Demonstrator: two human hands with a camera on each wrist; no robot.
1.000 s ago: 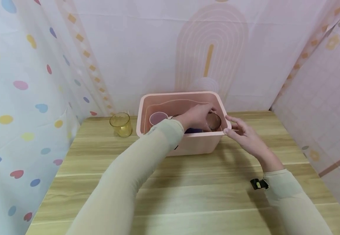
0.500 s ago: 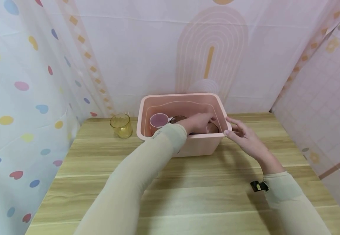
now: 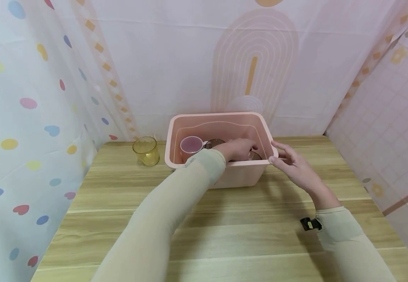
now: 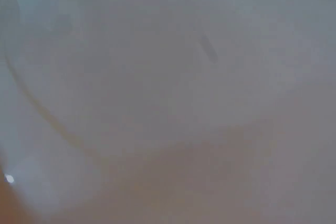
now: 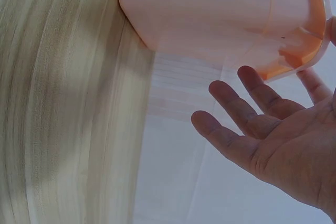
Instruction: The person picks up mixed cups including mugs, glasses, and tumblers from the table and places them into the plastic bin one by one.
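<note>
A pink plastic bin stands at the back of the wooden table. My left hand reaches down inside it, fingers curled on a brownish clear glass low against the right wall. A pink cup and another clear glass sit in the bin's left half. My right hand is flat and spread beside the bin's front right corner, thumb at the rim. In the right wrist view the palm faces the bin's corner. The left wrist view is a pale blur.
A yellow glass stands on the table just left of the bin. Patterned curtains close in the table on the left, back and right. Bare wood stretches from the bin to the near edge.
My left hand has sunk lower into the bin with the brownish glass, which was above the rim a second ago. My right hand has stayed at the bin's corner.
</note>
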